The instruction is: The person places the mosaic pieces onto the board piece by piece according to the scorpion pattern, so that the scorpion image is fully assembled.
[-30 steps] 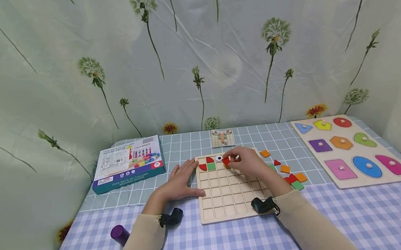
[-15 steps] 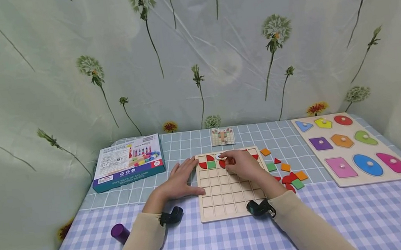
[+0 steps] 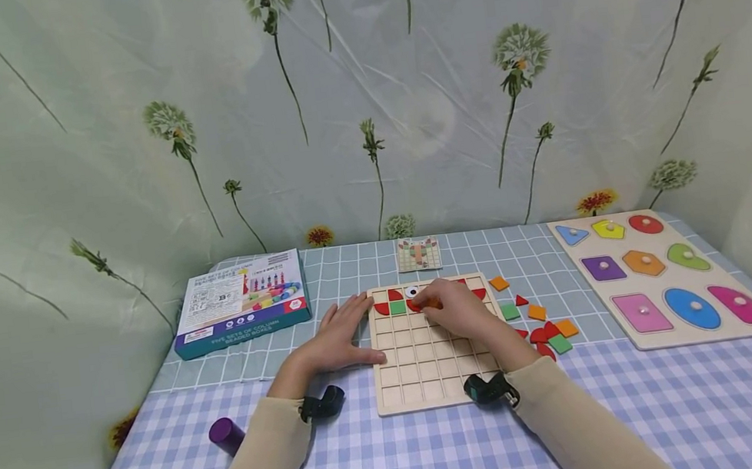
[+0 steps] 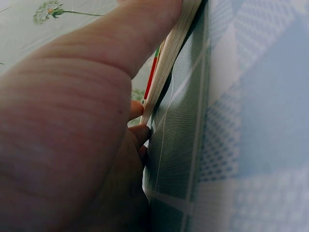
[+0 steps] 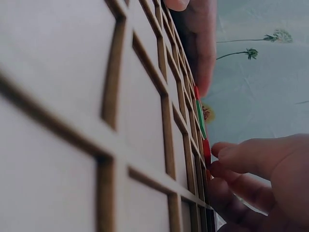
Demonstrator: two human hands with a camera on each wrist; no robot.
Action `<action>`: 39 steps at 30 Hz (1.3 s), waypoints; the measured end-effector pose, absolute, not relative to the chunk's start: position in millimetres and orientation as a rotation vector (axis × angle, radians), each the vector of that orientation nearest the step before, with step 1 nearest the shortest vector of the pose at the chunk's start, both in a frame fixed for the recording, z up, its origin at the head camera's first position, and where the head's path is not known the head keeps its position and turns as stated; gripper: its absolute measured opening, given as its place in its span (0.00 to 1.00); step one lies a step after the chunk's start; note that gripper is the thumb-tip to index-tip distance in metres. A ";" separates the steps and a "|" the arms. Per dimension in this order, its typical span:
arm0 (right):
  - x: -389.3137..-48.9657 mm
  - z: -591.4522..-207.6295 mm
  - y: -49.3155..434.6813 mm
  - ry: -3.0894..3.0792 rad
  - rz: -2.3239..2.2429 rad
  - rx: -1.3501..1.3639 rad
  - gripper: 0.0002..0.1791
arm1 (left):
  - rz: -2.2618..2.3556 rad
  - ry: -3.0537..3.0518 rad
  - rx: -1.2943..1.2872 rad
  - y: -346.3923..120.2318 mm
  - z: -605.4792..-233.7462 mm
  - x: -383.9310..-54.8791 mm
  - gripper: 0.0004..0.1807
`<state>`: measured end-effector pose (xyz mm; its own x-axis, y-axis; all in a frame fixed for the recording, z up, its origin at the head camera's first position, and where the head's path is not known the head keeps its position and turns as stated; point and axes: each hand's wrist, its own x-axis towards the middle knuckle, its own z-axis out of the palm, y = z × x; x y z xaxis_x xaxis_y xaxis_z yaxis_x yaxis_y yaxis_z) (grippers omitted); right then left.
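A square wooden grid board (image 3: pixel 409 378) lies on the table. Its upper rows hold red quarter-circle pieces, a green square (image 3: pixel 397 307) and a white eye piece (image 3: pixel 412 292). My left hand (image 3: pixel 340 344) rests along the board's left edge, fingers spread; in the left wrist view, the thumb (image 4: pixel 140 34) lies against the board's side. My right hand (image 3: pixel 457 312) is over the upper rows, its curled fingertips on a red quarter-circle piece (image 3: pixel 413 305) below the eye. In the right wrist view, those fingertips (image 5: pixel 224 152) meet the red piece (image 5: pixel 206 152). The hand hides some cells.
Loose red, green and orange pieces (image 3: pixel 537 313) lie right of the board. A small pattern card (image 3: pixel 418 254) stands behind it. At the right is a knobbed shape puzzle (image 3: pixel 673 332); at the left are a boxed bead set (image 3: pixel 238 304) and a purple cylinder (image 3: pixel 226 436).
My right hand has shifted slightly left and lowered the red quarter-circle piece into the cell under the eye piece. The left hand has stayed at the board's edge.
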<state>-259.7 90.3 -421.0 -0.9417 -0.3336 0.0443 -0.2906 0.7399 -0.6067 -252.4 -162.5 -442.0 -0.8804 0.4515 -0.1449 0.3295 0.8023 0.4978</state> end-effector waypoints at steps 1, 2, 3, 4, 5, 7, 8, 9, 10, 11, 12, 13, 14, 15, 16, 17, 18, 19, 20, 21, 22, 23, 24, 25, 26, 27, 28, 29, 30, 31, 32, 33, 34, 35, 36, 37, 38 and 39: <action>-259.6 -421.0 90.5 2.870 -0.971 -0.535 0.12 | 0.688 2.735 0.607 -162.5 -442.0 -252.5 0.60; -259.4 -420.7 90.8 2.870 -0.965 -0.547 0.11 | 0.690 2.734 0.610 -162.4 -442.0 -252.5 0.60; -259.0 -420.2 91.1 2.868 -0.959 -0.560 0.11 | 0.689 2.734 0.612 -162.2 -442.0 -252.5 0.60; -258.8 -419.8 91.7 2.862 -0.958 -0.571 0.11 | 0.689 2.735 0.616 -162.2 -442.0 -252.5 0.60; -258.8 -419.4 92.3 2.857 -0.959 -0.580 0.11 | 0.691 2.736 0.619 -162.2 -441.9 -252.4 0.60; -258.6 -418.8 93.6 2.856 -0.956 -0.597 0.12 | 0.689 2.734 0.617 -162.0 -441.9 -252.4 0.60; -258.8 -418.7 94.4 2.855 -0.956 -0.604 0.12 | 0.691 2.734 0.616 -161.8 -441.7 -252.3 0.60; -259.1 -418.6 95.2 2.854 -0.953 -0.615 0.12 | 0.688 2.733 0.610 -161.8 -441.7 -252.3 0.60; -259.4 -418.5 96.0 2.854 -0.949 -0.627 0.12 | 0.688 2.732 0.607 -161.8 -441.7 -252.4 0.60; -259.7 -418.5 96.6 2.851 -0.946 -0.638 0.13 | 0.686 2.731 0.602 -161.8 -441.8 -252.5 0.60; -260.0 -418.4 97.1 2.849 -0.938 -0.650 0.13 | 0.684 2.731 0.598 -161.8 -441.9 -252.6 0.60; -260.3 -418.4 97.5 2.841 -0.938 -0.656 0.13 | 0.681 2.730 0.593 -161.8 -441.9 -252.6 0.60; -260.6 -418.3 98.0 2.834 -0.935 -0.663 0.13 | 0.683 2.729 0.593 -161.8 -441.8 -252.5 0.60; -260.8 -418.3 98.3 2.829 -0.930 -0.673 0.13 | 0.678 2.728 0.589 -161.9 -441.8 -252.5 0.60; -261.0 -418.2 98.7 2.823 -0.927 -0.681 0.14 | 0.682 2.730 0.593 -161.9 -441.7 -252.3 0.60; -261.1 -418.1 99.2 2.818 -0.926 -0.690 0.14 | 0.679 2.731 0.591 -161.8 -441.6 -252.2 0.60; -261.5 -417.9 99.6 2.815 -0.925 -0.706 0.13 | 0.678 2.731 0.590 -161.9 -441.5 -252.1 0.60; -261.6 -417.6 100.1 2.809 -0.930 -0.712 0.13 | 0.675 2.732 0.589 -161.8 -441.4 -252.1 0.61; -261.8 -417.2 100.6 2.802 -0.934 -0.719 0.12 | 0.677 2.734 0.593 -161.7 -441.4 -252.0 0.60; -262.0 -417.0 101.1 2.800 -0.933 -0.735 0.11 | 0.674 2.735 0.592 -161.7 -441.2 -252.0 0.61; -261.9 -416.6 101.6 2.795 -0.929 -0.745 0.11 | 0.672 2.736 0.593 -161.7 -441.3 -252.0 0.61; -261.8 -416.3 102.1 2.791 -0.925 -0.755 0.11 | 0.667 2.736 0.592 -161.6 -441.4 -252.1 0.61; -261.7 -415.9 102.4 2.788 -0.917 -0.760 0.10 | 0.668 2.736 0.593 -161.6 -441.6 -252.2 0.60; -261.4 -415.3 102.7 2.787 -0.905 -0.763 0.10 | 0.669 2.737 0.596 -161.7 -441.6 -252.1 0.60; -261.3 -415.0 103.0 2.790 -0.892 -0.774 0.10 | 0.670 2.738 0.598 -161.7 -441.6 -252.1 0.60; -261.1 -414.4 103.3 2.794 -0.880 -0.785 0.10 | 0.667 2.737 0.594 -161.7 -441.5 -252.2 0.60; -260.8 -413.9 103.5 2.793 -0.875 -0.785 0.10 | 0.673 2.738 0.599 -161.7 -441.6 -252.2 0.60; -260.8 -413.8 103.7 2.793 -0.872 -0.790 0.10 | 0.675 2.739 0.600 -161.6 -441.7 -252.3 0.60; -261.0 -413.8 103.9 2.796 -0.868 -0.796 0.10 | 0.675 2.738 0.598 -161.5 -441.7 -252.6 0.60; -261.2 -413.9 104.3 2.796 -0.869 -0.801 0.10 | 0.679 2.740 0.602 -161.4 -441.7 -252.7 0.60; -261.3 -414.1 104.6 2.795 -0.872 -0.802 0.10 | 0.677 2.740 0.603 -161.4 -442.0 -253.1 0.60; -261.4 -414.2 105.0 2.795 -0.872 -0.804 0.11 | 0.676 2.740 0.604 -161.4 -442.2 -253.3 0.60; -261.7 -414.5 105.5 2.794 -0.868 -0.808 0.11 | 0.681 2.740 0.609 -161.5 -442.2 -253.2 0.60; -262.5 -414.9 106.4 2.794 -0.861 -0.817 0.11 | 0.681 2.739 0.609 -161.5 -442.1 -253.2 0.60; -262.6 -414.7 107.4 2.792 -0.862 -0.817 0.11 | 0.680 2.738 0.611 -161.6 -442.0 -252.9 0.60; -262.7 -414.0 108.8 2.787 -0.868 -0.811 0.11 | 0.682 2.738 0.616 -161.7 -441.7 -252.5 0.60; -262.7 -413.2 110.3 2.784 -0.873 -0.807 0.11 | 0.681 2.735 0.615 -161.8 -441.4 -252.1 0.60; -263.0 -412.1 112.1 2.783 -0.880 -0.803 0.11 | 0.685 2.734 0.617 -161.8 -440.8 -251.5 0.60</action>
<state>-263.0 112.1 -412.1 -0.8533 -0.5192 0.0492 -0.4530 0.6913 -0.5629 -251.5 -161.8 -440.8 -0.8774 0.4588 -0.1403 0.3385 0.7992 0.4966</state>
